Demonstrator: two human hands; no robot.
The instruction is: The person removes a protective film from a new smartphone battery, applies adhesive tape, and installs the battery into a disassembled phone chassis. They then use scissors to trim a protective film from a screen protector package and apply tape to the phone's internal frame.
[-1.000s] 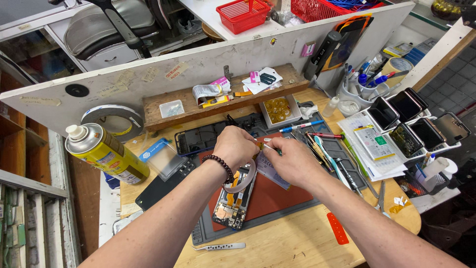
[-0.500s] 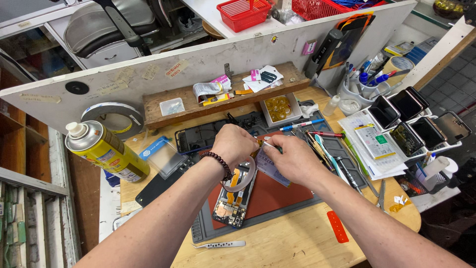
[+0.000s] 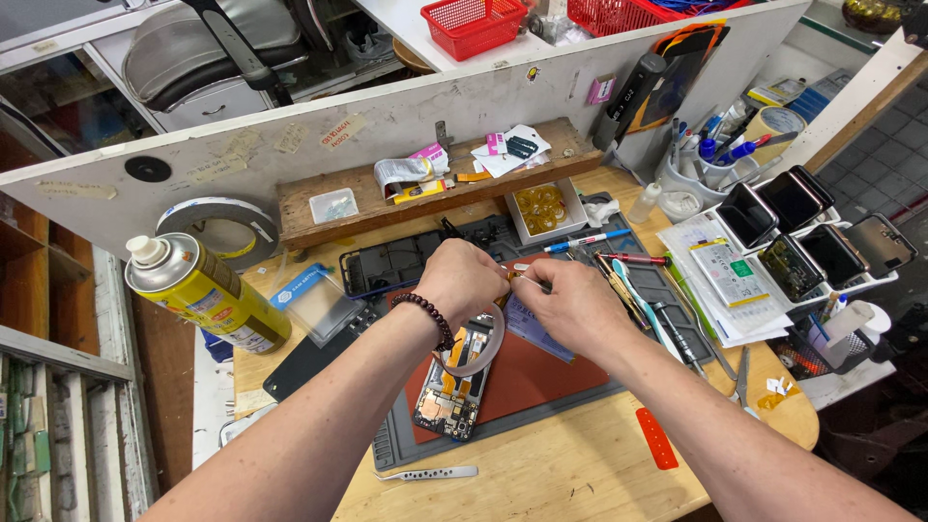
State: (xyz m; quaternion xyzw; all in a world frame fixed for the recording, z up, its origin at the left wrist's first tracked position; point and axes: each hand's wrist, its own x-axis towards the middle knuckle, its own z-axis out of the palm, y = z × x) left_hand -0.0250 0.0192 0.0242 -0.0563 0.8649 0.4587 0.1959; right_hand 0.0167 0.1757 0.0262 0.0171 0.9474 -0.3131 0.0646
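My left hand (image 3: pixel 466 278) is closed above a red work mat (image 3: pixel 541 377), and a thin roll of tape (image 3: pixel 480 350) hangs from its fingers. Beside it, my right hand (image 3: pixel 572 305) pinches the free end of the tape where the two sets of fingertips meet. A beaded bracelet (image 3: pixel 425 314) sits on my left wrist. An opened phone (image 3: pixel 452 389) with exposed boards and orange flex cables lies on the mat, partly under the tape roll. A blue-grey card (image 3: pixel 534 329) lies beneath my right hand.
A yellow spray can (image 3: pixel 203 295) and a big tape roll (image 3: pixel 220 224) stand at the left. Tweezers (image 3: pixel 425 474) and a red pry tool (image 3: pixel 657 440) lie near the front edge. Several phones (image 3: pixel 812 232), a cup of pens (image 3: pixel 706 164) and a wooden shelf (image 3: pixel 425 188) fill the right and back.
Both hands stay together over the mat with only small finger movements. The tape roll still hangs below my left hand.
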